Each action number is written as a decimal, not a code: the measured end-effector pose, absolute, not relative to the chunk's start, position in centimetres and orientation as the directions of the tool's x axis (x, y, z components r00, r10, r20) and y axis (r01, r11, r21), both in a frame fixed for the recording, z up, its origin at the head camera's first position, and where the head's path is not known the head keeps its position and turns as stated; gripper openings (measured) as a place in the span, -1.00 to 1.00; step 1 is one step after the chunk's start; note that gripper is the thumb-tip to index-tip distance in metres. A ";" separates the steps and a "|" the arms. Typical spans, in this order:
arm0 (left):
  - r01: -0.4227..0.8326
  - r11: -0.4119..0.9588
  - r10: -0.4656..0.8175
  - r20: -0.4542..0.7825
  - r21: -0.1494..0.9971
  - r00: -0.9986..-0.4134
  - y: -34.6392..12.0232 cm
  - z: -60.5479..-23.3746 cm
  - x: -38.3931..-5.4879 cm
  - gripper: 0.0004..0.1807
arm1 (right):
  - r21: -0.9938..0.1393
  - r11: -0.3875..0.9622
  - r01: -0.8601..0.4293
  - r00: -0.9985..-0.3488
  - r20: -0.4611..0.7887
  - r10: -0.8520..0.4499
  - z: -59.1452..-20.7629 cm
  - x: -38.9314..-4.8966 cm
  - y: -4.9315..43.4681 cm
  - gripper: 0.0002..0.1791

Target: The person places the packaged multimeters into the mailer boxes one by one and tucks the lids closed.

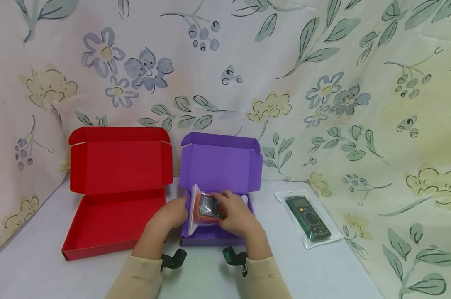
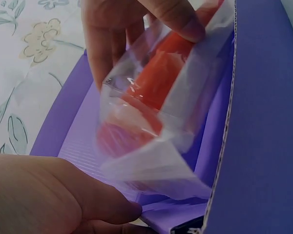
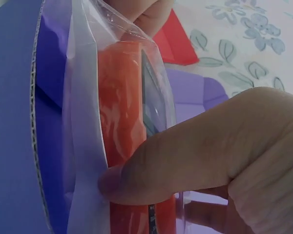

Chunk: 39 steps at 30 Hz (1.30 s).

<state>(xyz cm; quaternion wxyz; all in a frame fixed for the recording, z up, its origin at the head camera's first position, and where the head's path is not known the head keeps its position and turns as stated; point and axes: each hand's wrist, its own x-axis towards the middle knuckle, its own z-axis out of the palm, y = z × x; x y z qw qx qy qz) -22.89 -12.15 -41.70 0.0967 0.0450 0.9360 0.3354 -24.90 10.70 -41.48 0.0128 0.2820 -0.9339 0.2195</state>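
Observation:
An orange multimeter (image 1: pixel 209 206) with a dark screen, in a clear plastic bag (image 2: pixel 151 161), is tilted inside the open purple box (image 1: pixel 195 241). My right hand (image 1: pixel 238 214) grips it by its sides, the thumb (image 3: pixel 136 180) along the orange edge and the other fingers across the far side. At the box's left wall, my left hand (image 1: pixel 174 214) pinches the cardboard edge, thumb tip on the purple side in the left wrist view. The bag's flat open end sticks out toward my left hand.
To the left stands an open red box (image 1: pixel 122 166), its lid raised. A green and black multimeter (image 1: pixel 309 218) in a clear bag lies on the white table (image 1: pixel 285 270) at the right. Behind everything hangs a floral cloth (image 1: pixel 225 62).

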 end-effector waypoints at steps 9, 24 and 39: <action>0.015 0.777 0.149 -0.161 0.629 -0.976 -12.2 -41.6 -22.9 -0.39 | -0.400 0.762 -0.509 -0.851 0.101 -0.516 -42.2 -24.9 10.4 -0.09; 0.012 0.775 0.142 -0.155 0.632 -0.978 -12.1 -41.4 -22.7 -0.39 | -0.396 0.789 -0.471 -0.869 0.056 -0.491 -43.0 -24.7 9.7 -0.10; 0.015 0.781 0.146 -0.159 0.624 -0.976 -12.0 -41.4 -22.7 -0.40 | -0.363 0.801 -0.476 -0.869 0.054 -0.492 -43.3 -24.8 9.5 -0.12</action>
